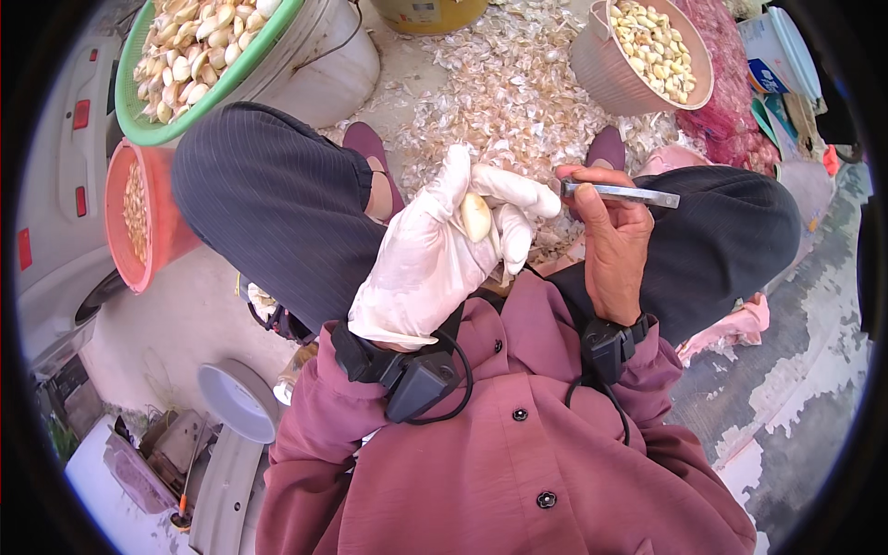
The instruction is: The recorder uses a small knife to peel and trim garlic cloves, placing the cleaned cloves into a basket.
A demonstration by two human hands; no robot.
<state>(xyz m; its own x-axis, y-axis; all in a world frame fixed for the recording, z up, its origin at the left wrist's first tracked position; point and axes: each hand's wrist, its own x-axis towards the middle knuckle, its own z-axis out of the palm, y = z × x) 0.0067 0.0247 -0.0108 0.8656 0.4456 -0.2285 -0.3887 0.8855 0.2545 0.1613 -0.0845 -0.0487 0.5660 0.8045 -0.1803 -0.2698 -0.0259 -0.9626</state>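
Note:
My left hand (440,239), in a thin white glove, holds a pale garlic clove (476,216) against its curled fingers. To its right, my bare right hand (614,236) grips a narrow metal tool (624,193) between thumb and fingers; its exact kind cannot be told. The tool points right, apart from the clove. Beyond my knees, a green basket (125,90) at the upper left holds unpeeled-looking cloves, and a pinkish bucket (596,76) at the upper right holds peeled cloves.
Garlic skins (499,90) cover the ground between my feet. An orange bucket (166,208) with cloves stands left of my knee, near a white bucket (340,62). Red mesh bags (728,90) lie at the upper right. A grey basin (239,402) is at the lower left.

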